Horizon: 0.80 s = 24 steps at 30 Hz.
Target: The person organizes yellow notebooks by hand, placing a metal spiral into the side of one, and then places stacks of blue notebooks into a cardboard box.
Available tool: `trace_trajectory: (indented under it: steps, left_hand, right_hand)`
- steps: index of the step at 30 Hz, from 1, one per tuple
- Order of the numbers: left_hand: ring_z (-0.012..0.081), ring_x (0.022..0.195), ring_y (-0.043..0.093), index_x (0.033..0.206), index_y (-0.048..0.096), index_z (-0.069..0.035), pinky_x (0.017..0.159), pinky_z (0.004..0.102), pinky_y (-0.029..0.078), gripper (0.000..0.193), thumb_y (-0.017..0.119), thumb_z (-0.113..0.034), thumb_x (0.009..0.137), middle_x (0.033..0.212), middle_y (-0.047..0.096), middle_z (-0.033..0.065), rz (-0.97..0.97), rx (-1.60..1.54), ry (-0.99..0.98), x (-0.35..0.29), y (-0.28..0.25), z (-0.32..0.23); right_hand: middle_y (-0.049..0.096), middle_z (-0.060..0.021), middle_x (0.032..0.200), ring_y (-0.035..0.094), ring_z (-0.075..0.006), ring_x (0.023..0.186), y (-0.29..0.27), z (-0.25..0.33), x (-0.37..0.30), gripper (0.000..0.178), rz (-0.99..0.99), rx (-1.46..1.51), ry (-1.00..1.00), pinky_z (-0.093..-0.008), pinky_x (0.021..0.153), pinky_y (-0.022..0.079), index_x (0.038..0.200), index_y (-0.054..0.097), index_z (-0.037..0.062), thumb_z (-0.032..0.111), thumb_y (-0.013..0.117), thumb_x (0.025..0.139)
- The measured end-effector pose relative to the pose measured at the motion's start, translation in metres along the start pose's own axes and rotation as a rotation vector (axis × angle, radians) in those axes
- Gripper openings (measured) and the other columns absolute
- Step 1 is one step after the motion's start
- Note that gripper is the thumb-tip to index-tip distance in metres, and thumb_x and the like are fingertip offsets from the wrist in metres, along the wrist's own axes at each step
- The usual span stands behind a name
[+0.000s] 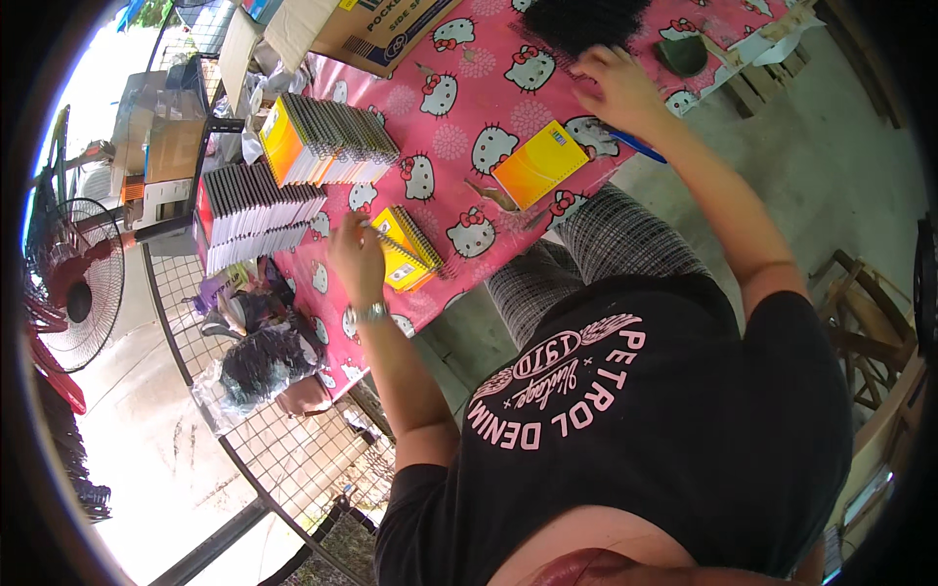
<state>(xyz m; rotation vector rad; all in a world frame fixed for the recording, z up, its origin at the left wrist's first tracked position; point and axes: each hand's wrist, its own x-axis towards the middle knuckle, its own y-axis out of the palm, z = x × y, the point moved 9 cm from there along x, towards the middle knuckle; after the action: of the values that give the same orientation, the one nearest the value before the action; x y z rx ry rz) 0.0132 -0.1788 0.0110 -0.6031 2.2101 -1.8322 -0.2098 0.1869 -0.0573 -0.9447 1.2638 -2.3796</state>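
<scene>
My left hand (358,258) is at the left end of a low stack of yellow spiral notebooks (408,256), its fingers bent over the top notebook's corner by the wire binding. My right hand (618,90) reaches across the table with fingers apart, beside a heap of black binding coils (576,27); nothing shows in its grasp. Between the hands lies a yellow-orange notebook (540,166), flat near the table's front edge, with no coil visible on it. A blue pen-like stick (637,146) lies under my right forearm, poking past the edge.
Tall stacks of bound notebooks, one yellow-orange (330,142) and one grey-white (259,215), stand at the left. Behind them is an open cardboard box (381,34). A dark green piece (682,57) lies far right. Plastic-wrapped black items (269,366) sit at the left edge; a fan (78,283) stands beyond.
</scene>
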Motion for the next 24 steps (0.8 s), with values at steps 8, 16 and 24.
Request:
trace_trajectory:
  steps: [8,16,24]
  left_hand:
    - [0.033,0.12,0.05,0.115,0.057,-0.008,0.097,0.048,0.042,0.038,0.065,-0.019,0.08,0.126,0.056,0.0133,-0.098,0.254,0.266,-0.007,0.074,-0.096]
    - [0.0272,0.095,0.061,0.104,0.06,-0.006,0.075,0.0393,0.054,0.028,0.066,-0.019,0.08,0.105,0.06,0.0101,-0.001,-0.003,0.71,-0.061,0.139,-0.224]
    - [0.0235,0.078,0.064,0.12,0.054,-0.005,0.06,0.0339,0.057,0.045,0.065,-0.019,0.078,0.1,0.06,0.0107,0.069,0.224,0.878,-0.053,0.16,-0.226]
  right_hand:
    - [0.063,-0.0113,0.099,0.063,-0.028,0.098,0.06,-0.024,0.068,0.026,0.037,-0.328,0.107,-0.0416,0.079,0.053,0.096,0.067,0.0055,0.024,0.067,0.078]
    - [0.07,-0.0129,0.088,0.069,-0.0288,0.085,0.064,-0.005,0.082,0.014,0.098,-0.434,-0.044,-0.0395,0.075,0.054,0.082,0.071,0.0073,0.016,0.061,0.078]
    - [0.07,-0.0143,0.089,0.069,-0.0307,0.089,0.067,-0.016,0.095,0.015,0.223,-0.307,0.039,-0.0414,0.075,0.056,0.086,0.072,0.0072,0.017,0.063,0.078]
